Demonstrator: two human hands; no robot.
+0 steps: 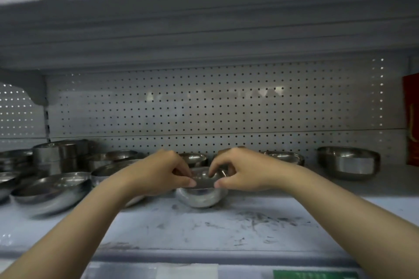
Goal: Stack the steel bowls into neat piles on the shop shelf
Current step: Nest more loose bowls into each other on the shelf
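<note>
A small steel bowl (pixel 200 197) sits in the middle of the white shop shelf (pixel 204 229). My left hand (pixel 158 172) pinches its rim on the left side and my right hand (pixel 240 171) pinches the rim on the right. Behind my hands stand two more small bowls, one (pixel 195 158) at centre and another (pixel 284 157) to the right. A larger steel bowl (pixel 348 162) stands alone at the far right. Several wide bowls (pixel 52 190) crowd the left of the shelf, partly hidden by my left forearm.
A stack of straight-sided steel tins (pixel 56 156) stands at the back left. A red packet (pixel 411 120) leans at the right edge. A perforated back panel (pixel 215 102) closes the shelf and an upper shelf (pixel 204 18) hangs low overhead. The front shelf surface is scuffed.
</note>
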